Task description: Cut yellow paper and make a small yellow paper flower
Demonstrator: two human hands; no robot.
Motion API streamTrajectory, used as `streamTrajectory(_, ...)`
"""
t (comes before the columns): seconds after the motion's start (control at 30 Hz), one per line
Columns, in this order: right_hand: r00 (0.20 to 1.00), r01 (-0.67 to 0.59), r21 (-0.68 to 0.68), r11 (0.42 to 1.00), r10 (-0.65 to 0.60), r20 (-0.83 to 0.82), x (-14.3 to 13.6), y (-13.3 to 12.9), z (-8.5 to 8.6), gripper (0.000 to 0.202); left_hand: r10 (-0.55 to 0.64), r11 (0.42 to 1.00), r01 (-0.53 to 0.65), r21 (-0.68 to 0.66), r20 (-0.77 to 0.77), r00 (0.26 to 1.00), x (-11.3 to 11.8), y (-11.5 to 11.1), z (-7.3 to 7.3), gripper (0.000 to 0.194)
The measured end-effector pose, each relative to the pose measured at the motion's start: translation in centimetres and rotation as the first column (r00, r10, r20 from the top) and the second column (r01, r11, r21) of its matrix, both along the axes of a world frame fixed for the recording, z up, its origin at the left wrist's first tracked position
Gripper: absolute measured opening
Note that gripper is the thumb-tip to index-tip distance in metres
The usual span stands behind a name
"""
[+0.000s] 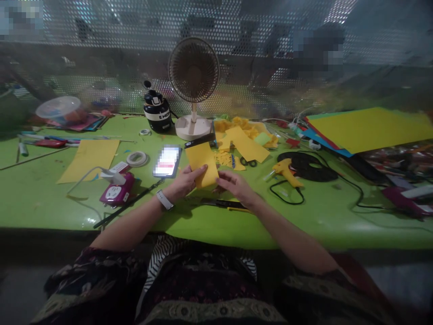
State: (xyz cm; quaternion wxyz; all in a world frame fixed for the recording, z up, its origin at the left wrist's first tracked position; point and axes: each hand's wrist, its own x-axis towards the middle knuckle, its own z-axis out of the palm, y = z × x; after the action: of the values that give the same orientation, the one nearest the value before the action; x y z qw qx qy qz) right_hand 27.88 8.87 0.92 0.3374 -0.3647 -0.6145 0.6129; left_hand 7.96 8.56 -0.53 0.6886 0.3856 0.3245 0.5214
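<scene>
My left hand (190, 179) grips the left edge of a yellow paper strip (204, 159), its thumb lying on top. At the strip's lower right corner, my right hand (233, 184) pinches the edge with fingers and thumb. The strip is held above the green table, tilted slightly. Just beyond it lies a dark ruler-like bar (199, 141). Under my hands, near the table's front, rests a dark tool with a yellow part (233, 205). Left of my left hand is a lit phone (166, 161).
Behind stand a fan (194, 70) and a dark bottle (158, 113). Yellow scraps (233, 126) lie beyond my hands. A yellow glue gun (286, 170) with its cable is at right, a purple power socket (117, 188) and tape roll (137, 158) at left.
</scene>
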Motion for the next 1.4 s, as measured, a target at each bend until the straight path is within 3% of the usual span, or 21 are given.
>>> streamTrajectory(0.13,0.974,0.227,0.032,0.973,-0.226,-0.014,-0.1,0.1,0.0,0.053,-0.021,0.999,0.022,0.034,-0.038,0.999,0.2,-0.2,-0.1,0.037)
streamTrajectory(0.33,0.997,0.076,-0.028,0.997,-0.075,0.028,-0.3,-0.1,-0.1,0.048,-0.088,0.996,0.089,0.020,-0.061,0.994,0.4,-0.3,-0.7,0.036)
streamTrajectory(0.47,0.988,0.155,0.009,0.988,-0.155,-0.007,-0.1,-0.1,0.1,0.051,-0.076,0.997,0.077,0.031,-0.042,0.996,0.2,-0.5,0.0,0.039)
streamTrajectory(0.67,0.966,0.257,0.080,0.963,-0.255,-0.037,0.1,0.0,0.4,0.050,-0.104,0.993,0.115,0.024,-0.264,0.959,0.0,-0.7,0.6,0.047)
streamTrajectory(0.83,0.966,0.256,0.112,0.960,-0.259,0.015,0.0,0.0,0.1,0.050,-0.048,0.994,0.076,0.078,-0.310,0.949,0.1,-0.7,0.0,0.062)
streamTrajectory(1.07,0.973,0.228,0.091,0.969,-0.231,0.018,0.1,0.3,-0.2,0.049,0.088,0.968,0.019,0.249,-0.413,0.906,0.2,-1.0,0.2,0.058)
streamTrajectory(1.23,0.975,0.222,0.063,0.973,-0.222,0.000,0.0,0.7,-0.5,0.050,0.069,0.970,0.038,0.238,-0.424,0.903,0.2,-1.1,0.3,0.063)
streamTrajectory(1.4,0.972,0.229,0.119,0.966,-0.233,0.014,0.1,0.9,-0.5,0.049,0.054,0.973,0.046,0.228,-0.413,0.909,0.2,-1.1,0.2,0.066)
